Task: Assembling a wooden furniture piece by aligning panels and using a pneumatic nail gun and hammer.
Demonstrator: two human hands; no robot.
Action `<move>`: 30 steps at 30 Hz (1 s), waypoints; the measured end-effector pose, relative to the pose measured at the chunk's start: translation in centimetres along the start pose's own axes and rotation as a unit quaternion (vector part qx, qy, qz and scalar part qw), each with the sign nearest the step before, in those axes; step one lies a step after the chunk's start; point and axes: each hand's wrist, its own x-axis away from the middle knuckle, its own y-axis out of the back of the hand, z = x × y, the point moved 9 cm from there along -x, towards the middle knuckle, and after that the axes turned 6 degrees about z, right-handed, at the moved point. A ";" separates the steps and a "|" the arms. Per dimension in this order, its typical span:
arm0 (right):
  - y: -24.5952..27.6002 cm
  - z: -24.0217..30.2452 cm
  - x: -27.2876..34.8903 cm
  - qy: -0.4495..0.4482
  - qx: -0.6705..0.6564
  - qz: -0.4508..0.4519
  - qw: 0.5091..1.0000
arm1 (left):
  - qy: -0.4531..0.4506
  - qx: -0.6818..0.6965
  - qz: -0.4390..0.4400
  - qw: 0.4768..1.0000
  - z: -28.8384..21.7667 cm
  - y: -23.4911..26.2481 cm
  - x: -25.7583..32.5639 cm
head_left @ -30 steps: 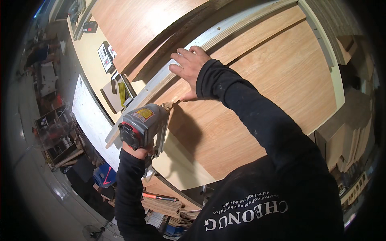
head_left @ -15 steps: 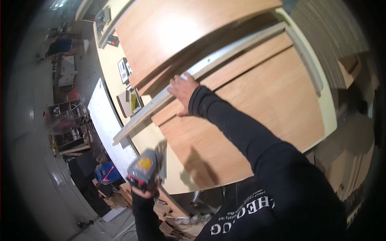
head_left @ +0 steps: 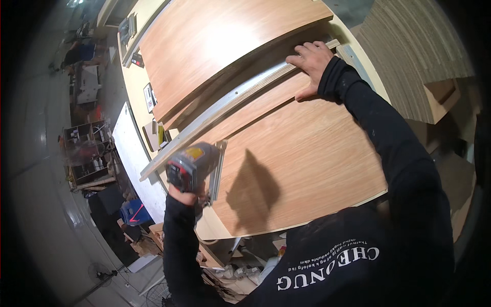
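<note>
While my left hand (head_left: pixel 183 195) is clenched around the grip of a power tool (head_left: pixel 192 166), my right hand (head_left: pixel 310 64) lies flat and released, fingers spread, on a long metal rail (head_left: pixel 225 105). That tool is stubby, with a grey body, a yellow patch on top and a red and black rear end, and it sits just at the near, lower end of the rail, over the edge of a wooden panel (head_left: pixel 302 163). A thin, ridged metal strip (head_left: pixel 217 171) stands right beside the tool on its right. The rail is a pale, straight aluminium bar with small holes along it, running away from my left hand up to my right, where my palm presses its far end. Under my right forearm the panel is smooth, warm brown veneer with a fine straight grain, and the tool throws a dark shadow across it. Beyond the rail, past my right hand, a second panel (head_left: pixel 215 46) of the same veneer lies with a glossy sheen. Both rest on a pale yellow workbench (head_left: pixel 134 87). Off to the left of my left hand leans a flat white board (head_left: pixel 134 153), and further left stands a cluttered shelf unit (head_left: pixel 87 153) on a grey floor.
</note>
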 end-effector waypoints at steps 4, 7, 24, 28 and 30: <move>0.4 0.0 0.2 0.003 -0.011 -0.036 0.999 | -0.124 -0.165 0.001 0.978 -2.4 -0.9 -4.4; 0.3 0.0 0.3 0.003 -0.024 -0.036 0.999 | 0.008 -0.057 0.009 0.998 -0.6 -1.1 -5.5; -0.4 -0.6 0.4 0.000 -0.030 -0.045 0.999 | -0.008 -0.123 0.037 0.992 -0.9 -1.1 -6.0; -0.2 -1.4 1.0 -0.053 -0.045 -0.149 0.986 | -0.060 -0.145 0.005 0.988 -4.0 -2.5 -5.2; -0.5 -2.2 1.1 -0.070 -0.080 -0.146 0.984 | -0.018 -0.154 0.035 0.987 -5.1 -3.5 -5.3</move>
